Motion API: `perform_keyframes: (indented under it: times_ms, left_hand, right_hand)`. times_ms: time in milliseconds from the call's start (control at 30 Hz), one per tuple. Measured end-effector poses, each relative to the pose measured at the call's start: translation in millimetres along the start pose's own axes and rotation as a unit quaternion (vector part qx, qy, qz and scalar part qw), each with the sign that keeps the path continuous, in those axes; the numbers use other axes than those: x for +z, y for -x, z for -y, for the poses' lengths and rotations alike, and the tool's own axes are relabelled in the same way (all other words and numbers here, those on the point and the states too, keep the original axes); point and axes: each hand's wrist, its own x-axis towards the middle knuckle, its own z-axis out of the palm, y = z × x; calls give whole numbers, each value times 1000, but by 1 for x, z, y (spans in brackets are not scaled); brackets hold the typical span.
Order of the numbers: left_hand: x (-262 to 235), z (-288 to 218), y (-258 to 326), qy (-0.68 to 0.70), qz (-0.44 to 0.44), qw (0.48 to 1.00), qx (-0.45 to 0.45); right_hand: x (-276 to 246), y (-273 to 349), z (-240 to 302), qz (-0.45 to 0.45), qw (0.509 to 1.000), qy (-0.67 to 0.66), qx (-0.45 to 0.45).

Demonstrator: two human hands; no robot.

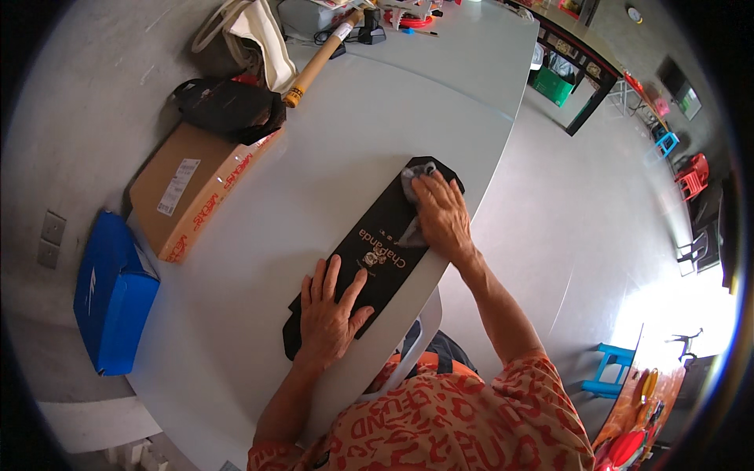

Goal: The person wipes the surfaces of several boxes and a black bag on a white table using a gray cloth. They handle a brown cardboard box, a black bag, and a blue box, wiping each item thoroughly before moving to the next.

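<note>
A long, flat black folded piece (357, 255), perhaps a carton or bag, lies slantwise on the pale table with gold print and a small drawing on it. My left hand (328, 315) rests flat on its near end, fingers spread. At the far end my right hand (444, 213) presses a crumpled grey cloth (411, 179) against the black surface. Part of the cloth sticks out beside the fingers and under the palm; the rest is hidden by the hand.
Along the wall side stand a blue box (118, 294), a taped brown carton (192, 188), a black bag (228, 108) and a cream tote (263, 43). A cardboard tube (322, 59) lies farther back. The table's right edge (496, 165) runs close beside my right hand.
</note>
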Motion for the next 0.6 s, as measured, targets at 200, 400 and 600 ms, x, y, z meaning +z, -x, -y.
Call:
perform_keyframes:
  times_ms: [200, 400, 600]
  left_hand:
    - [1, 1, 1, 1, 2, 1000, 0]
    - [1, 1, 3, 0, -8, 1000, 7]
    - [5, 3, 3, -7, -23, 1000, 14]
  right_hand:
    - [-15, 19, 24, 67, 996, -32, -46]
    - [8, -23, -5, 37, 999, 16, -9]
    - [25, -40, -15, 20, 999, 27, 42]
